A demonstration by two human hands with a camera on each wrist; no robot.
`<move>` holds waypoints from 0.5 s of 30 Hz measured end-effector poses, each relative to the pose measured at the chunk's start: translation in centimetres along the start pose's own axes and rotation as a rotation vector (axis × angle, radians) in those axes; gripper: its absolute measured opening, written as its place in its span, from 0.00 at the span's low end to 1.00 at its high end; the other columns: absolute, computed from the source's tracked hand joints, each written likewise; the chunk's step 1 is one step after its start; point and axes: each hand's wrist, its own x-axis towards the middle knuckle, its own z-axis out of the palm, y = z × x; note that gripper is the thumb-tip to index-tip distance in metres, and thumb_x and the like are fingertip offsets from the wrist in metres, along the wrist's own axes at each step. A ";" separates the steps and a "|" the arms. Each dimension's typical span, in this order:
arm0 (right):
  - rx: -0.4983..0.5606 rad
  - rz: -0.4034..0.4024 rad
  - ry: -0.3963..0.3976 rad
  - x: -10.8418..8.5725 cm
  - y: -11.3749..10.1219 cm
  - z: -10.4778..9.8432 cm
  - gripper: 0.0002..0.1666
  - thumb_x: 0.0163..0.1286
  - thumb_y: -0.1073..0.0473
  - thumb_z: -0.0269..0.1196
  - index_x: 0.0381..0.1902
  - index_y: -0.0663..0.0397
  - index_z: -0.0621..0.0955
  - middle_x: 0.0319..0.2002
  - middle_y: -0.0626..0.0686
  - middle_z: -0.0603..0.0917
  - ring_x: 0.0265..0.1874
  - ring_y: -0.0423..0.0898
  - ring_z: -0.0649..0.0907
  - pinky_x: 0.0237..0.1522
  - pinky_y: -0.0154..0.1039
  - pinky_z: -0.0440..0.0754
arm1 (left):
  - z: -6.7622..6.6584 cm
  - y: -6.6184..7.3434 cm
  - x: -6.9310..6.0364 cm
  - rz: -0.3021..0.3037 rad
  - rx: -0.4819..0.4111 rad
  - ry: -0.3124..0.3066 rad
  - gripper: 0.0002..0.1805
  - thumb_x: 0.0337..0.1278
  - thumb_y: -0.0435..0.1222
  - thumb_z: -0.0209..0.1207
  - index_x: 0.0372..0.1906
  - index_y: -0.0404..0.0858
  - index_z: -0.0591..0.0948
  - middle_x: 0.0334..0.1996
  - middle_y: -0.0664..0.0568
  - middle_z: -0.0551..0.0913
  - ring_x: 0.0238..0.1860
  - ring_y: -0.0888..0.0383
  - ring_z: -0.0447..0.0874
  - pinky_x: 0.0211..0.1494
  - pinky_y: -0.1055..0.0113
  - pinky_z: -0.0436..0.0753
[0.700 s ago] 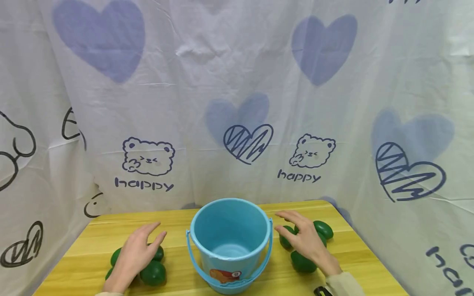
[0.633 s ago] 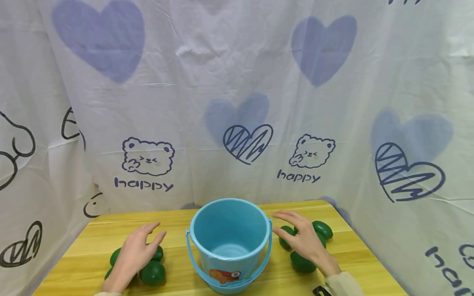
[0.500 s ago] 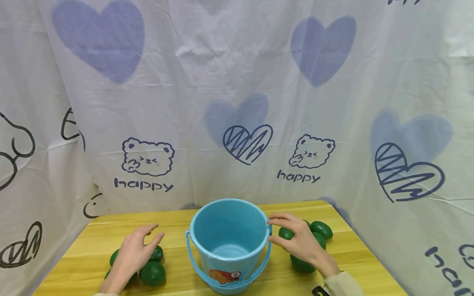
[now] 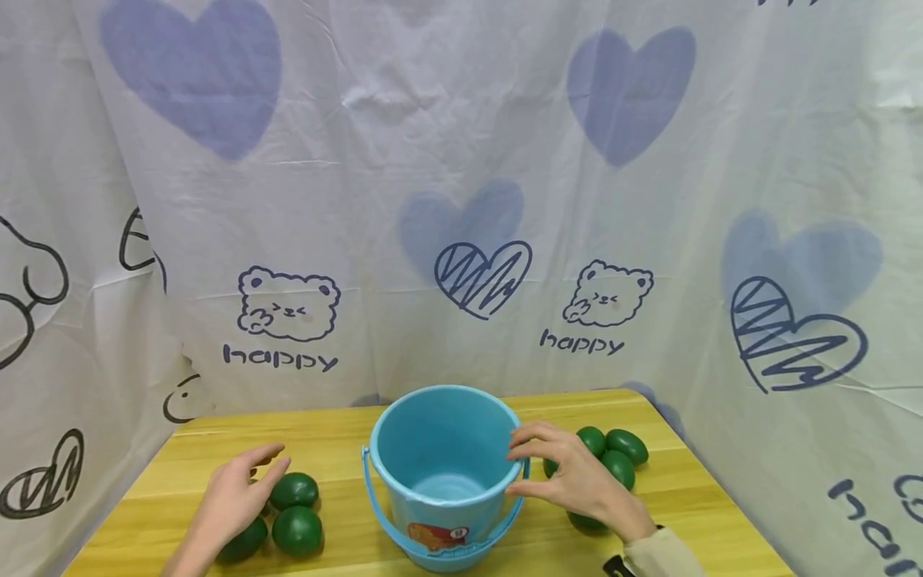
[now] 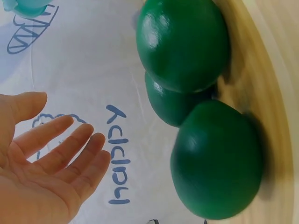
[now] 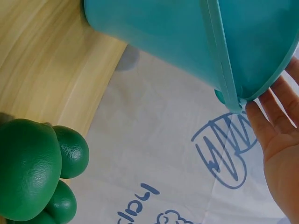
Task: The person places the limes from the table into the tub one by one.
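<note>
A light blue plastic bucket (image 4: pixel 433 510) stands upright mid-table, its handle (image 4: pixel 380 514) hanging down in front. At its right rim is my right hand (image 4: pixel 577 478), fingers extended against or just beside the edge; the right wrist view shows these fingers (image 6: pixel 264 123) near the handle's hinge. My left hand (image 4: pixel 232 495), palm bare and fingers relaxed, hovers over smooth, dark green, egg-shaped fruits (image 4: pixel 297 531), partly hiding them. Left wrist view: that hand (image 5: pixel 56 163) is apart from the green fruits (image 5: pixel 216 161). More green fruits (image 4: pixel 627 446) lie behind my right hand.
The yellow wood-grain table (image 4: pixel 346 433) ends at a pale curtain (image 4: pixel 389 336) printed with hearts and bears. Another side of the curtain runs along the right. A small black object (image 4: pixel 616 566) shows beside the right sleeve (image 4: pixel 659 554).
My right hand has moved left from above the right-hand fruits to the bucket's rim. My left hand has shifted left and slightly down, uncovering more green fruits. The bucket stays put.
</note>
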 end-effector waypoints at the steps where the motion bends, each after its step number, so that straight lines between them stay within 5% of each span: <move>1: 0.000 0.004 -0.002 0.0 0.0 0.0 0.18 0.55 0.43 0.74 0.43 0.35 0.85 0.51 0.40 0.82 0.56 0.43 0.80 0.57 0.45 0.84 | -0.1 -0.1 -0.1 -0.006 -0.001 0.000 0.33 0.70 0.56 0.50 0.63 0.32 0.75 0.60 0.33 0.77 0.60 0.35 0.75 0.55 0.46 0.83; 15: -0.017 0.007 -0.001 0.0 -0.1 0.0 0.15 0.55 0.42 0.73 0.40 0.34 0.84 0.49 0.38 0.81 0.53 0.42 0.81 0.53 0.44 0.85 | -1.9 -2.9 -0.7 -0.133 -0.022 0.019 0.38 0.70 0.59 0.47 0.64 0.29 0.73 0.62 0.30 0.74 0.61 0.33 0.73 0.57 0.45 0.81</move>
